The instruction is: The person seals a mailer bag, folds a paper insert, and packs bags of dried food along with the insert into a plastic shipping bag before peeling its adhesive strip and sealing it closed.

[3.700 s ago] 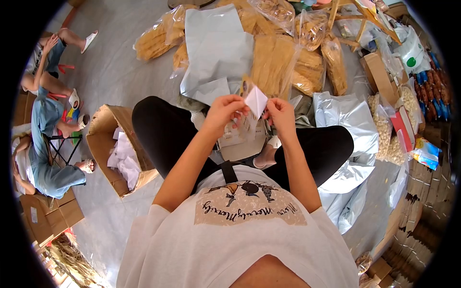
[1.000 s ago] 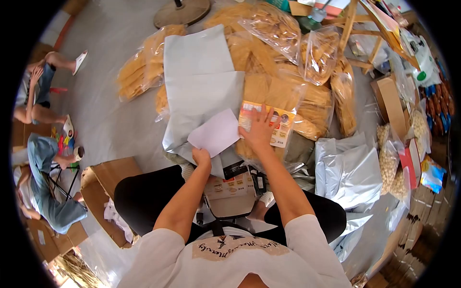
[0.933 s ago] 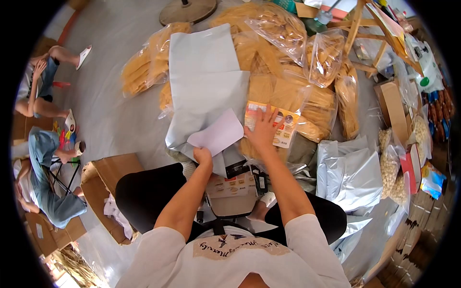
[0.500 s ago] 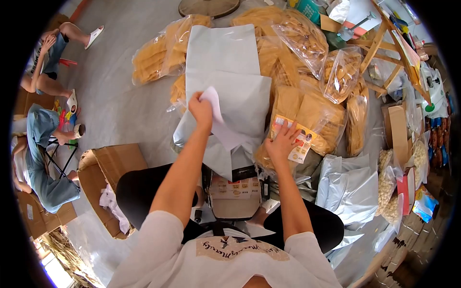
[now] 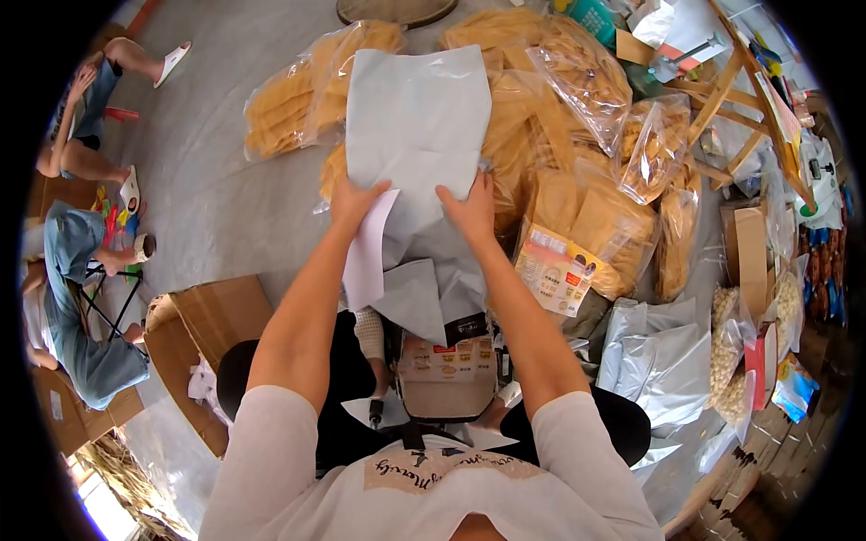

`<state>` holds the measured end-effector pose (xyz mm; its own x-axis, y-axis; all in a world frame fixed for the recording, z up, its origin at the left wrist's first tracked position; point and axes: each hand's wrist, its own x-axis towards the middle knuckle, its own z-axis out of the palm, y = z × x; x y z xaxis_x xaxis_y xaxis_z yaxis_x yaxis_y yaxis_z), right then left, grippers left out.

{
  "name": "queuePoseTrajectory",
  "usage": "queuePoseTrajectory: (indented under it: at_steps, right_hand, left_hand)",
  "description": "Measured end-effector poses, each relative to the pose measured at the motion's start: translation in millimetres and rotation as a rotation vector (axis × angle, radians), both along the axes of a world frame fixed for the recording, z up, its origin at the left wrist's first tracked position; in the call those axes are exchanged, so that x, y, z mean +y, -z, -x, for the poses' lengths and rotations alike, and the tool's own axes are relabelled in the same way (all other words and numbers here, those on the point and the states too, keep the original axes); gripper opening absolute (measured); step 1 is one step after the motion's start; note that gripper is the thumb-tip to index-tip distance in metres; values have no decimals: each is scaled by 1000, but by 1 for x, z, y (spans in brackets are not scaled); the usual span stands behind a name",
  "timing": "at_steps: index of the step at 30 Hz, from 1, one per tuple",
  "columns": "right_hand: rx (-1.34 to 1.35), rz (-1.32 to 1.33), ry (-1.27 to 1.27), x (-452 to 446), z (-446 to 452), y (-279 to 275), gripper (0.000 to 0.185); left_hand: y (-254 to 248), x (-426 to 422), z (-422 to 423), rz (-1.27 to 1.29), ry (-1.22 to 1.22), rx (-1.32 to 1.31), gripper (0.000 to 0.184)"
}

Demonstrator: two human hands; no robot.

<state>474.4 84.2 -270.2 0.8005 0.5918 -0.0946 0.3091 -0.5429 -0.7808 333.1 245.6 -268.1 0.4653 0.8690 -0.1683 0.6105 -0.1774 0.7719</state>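
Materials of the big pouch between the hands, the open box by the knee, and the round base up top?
Pouch: probably plastic film, matte grey; soft creases, faint sheen.
Open box: cardboard, dull brown; creased flaps.
Round base: stone, concrete or metal, can't tell; dull brownish-grey, cut off by the frame.

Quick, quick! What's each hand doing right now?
Left hand: closed on the white paper, at the left edge of the grey bag.
Right hand: holding the grey bag's right edge, thumb on top.
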Motion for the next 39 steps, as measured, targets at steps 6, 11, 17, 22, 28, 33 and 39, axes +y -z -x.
queuePoseTrajectory:
  at_steps: [6,11,17,22,28,33,39]
  right_hand:
    - [210,-303,191,-23,-1,7,45]
    - [88,-263,393,-28,-57,88,37]
    - [766,-26,294,-4,-46,-12,49]
    - [758,-297,249,-1,-57,11,40]
    - [920,-670,209,7,-73,-100,31]
    - [839,-708,212,-63,-71,-174,27]
    - [841,-746,423,-200,-71,-148,28]
  left_hand:
    - [33,-42,44,114,-385,-133,43]
    - [42,-89,86,30,-599,24,39]
    - [50,-112,122,200,-774,355,39]
    - [90,-111,137,400,-1085,264,26]
    - [125,-101,126,308,-1239,376,33]
    - [32,-116,101,238,-896,257,36]
    - [18,-123,98,110,-601,25,23]
